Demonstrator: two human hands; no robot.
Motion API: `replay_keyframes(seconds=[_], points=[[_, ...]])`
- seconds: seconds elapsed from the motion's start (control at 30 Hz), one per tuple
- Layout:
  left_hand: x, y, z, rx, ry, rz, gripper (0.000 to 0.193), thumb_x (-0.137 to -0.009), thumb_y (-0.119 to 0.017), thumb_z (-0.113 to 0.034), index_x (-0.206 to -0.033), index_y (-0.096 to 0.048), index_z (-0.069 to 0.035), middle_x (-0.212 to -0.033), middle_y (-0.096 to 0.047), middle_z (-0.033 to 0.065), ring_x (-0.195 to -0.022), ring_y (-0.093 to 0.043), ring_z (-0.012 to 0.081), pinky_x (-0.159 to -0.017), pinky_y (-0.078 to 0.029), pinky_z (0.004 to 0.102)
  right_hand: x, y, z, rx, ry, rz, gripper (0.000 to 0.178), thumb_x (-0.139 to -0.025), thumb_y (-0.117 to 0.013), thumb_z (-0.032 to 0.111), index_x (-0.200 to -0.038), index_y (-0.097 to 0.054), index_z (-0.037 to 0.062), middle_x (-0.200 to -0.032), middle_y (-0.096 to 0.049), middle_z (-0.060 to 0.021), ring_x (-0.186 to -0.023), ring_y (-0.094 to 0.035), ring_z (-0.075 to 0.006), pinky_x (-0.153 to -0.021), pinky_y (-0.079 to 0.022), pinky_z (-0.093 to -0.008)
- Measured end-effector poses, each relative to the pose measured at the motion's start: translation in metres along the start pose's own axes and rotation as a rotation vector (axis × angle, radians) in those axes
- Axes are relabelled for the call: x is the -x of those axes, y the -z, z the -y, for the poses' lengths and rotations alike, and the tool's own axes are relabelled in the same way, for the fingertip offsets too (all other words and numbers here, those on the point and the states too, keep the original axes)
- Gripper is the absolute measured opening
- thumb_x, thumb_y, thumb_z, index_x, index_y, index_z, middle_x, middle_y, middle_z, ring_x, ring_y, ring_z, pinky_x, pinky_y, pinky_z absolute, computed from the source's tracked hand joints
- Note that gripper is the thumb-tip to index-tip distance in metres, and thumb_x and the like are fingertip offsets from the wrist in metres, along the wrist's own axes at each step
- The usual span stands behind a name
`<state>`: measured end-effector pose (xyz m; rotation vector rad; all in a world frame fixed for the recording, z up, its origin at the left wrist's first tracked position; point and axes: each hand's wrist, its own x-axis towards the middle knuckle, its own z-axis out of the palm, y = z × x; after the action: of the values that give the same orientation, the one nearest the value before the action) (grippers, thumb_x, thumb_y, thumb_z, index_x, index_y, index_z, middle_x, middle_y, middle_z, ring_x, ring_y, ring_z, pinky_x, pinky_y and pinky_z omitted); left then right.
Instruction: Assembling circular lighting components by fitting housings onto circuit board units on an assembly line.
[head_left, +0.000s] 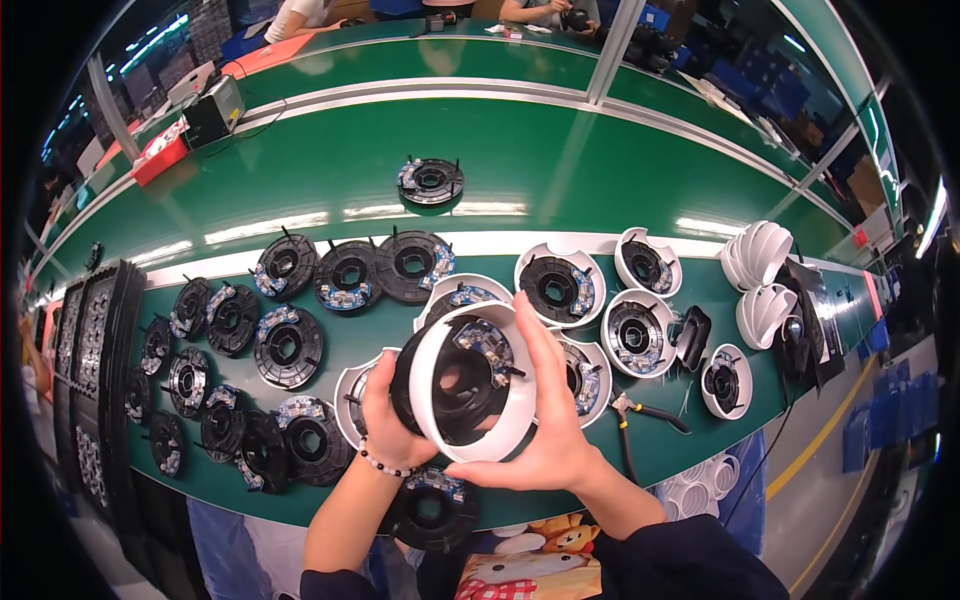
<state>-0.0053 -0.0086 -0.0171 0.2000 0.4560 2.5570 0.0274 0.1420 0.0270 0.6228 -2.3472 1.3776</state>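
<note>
While most of the view is filled by a smooth, glossy green worktop (560, 145), its left end is flanked by a dark rack of ridged black trays (90, 400). At the right, thin curved white shells (757, 255) are nested in a stack. Above the near edge, between both hands, a round white housing (520, 400) is held tilted, its smooth wall open toward the camera; inside are seen a matte black ring-shaped part (455, 400) and a curved blue circuit board (488, 345). By the left hand (390, 415), the black part's outer side is cupped; by the right hand (555, 425), spread wide, the white rim is gripped. Below the right hand, pliers (627, 420) with yellow-and-black handles are laid; around the left wrist, a beaded bracelet (380, 462) is worn.
</note>
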Motion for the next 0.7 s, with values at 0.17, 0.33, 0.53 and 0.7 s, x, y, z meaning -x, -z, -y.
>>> replay_keyframes(seconds=[0.17,0.33,0.53,0.7], points=[[-0.002,-0.008,-0.001,-0.012,0.019,-0.158,0.054,-0.082,-0.032,-0.043,-0.113,-0.042,0.0,-0.106,-0.052,0.015,-0.095,-0.051,0.024,-0.085,-0.04,0.0363,-0.003,-0.001,0.0,-0.062,-0.002,0.03,0.107,-0.049,-0.076,0.033,-0.128,-0.015,-0.0026,-0.131,-0.016,-0.0266,-0.119,-0.021,-0.0404,-0.095,-0.02,-0.0469],[-0.002,-0.019,-0.002,-0.06,-0.032,-0.185,0.053,-0.083,-0.029,-0.043,-0.112,-0.045,-0.001,-0.104,-0.052,0.0135,-0.092,-0.053,0.022,-0.082,-0.043,0.0337,-0.005,-0.009,0.004,0.197,0.097,0.086,0.106,-0.047,-0.078,0.035,-0.126,-0.019,-0.002,-0.129,-0.021,-0.0265,-0.118,-0.023,-0.0416,-0.095,-0.02,-0.0475],[-0.001,-0.008,-0.006,-0.032,0.066,-0.134,0.07,-0.08,-0.021,-0.059,-0.119,-0.038,-0.003,-0.111,-0.049,0.0124,-0.099,-0.049,0.0214,-0.086,-0.041,0.0341,-0.014,-0.005,0.004,0.184,0.095,0.178,0.102,-0.045,-0.078,0.029,-0.125,-0.022,-0.001,-0.13,-0.019,-0.0245,-0.116,-0.024,-0.0414,-0.093,-0.023,-0.0472],[-0.001,-0.003,-0.005,0.033,0.146,0.004,0.079,-0.076,-0.018,-0.067,-0.122,-0.034,-0.004,-0.118,-0.043,0.0128,-0.106,-0.045,0.0227,-0.09,-0.037,0.0362,-0.017,0.005,0.003,0.223,0.088,0.303,0.104,-0.044,-0.078,0.031,-0.125,-0.021,0.0005,-0.131,-0.02,-0.0208,-0.116,-0.025,-0.0399,-0.094,-0.024,-0.0462]])
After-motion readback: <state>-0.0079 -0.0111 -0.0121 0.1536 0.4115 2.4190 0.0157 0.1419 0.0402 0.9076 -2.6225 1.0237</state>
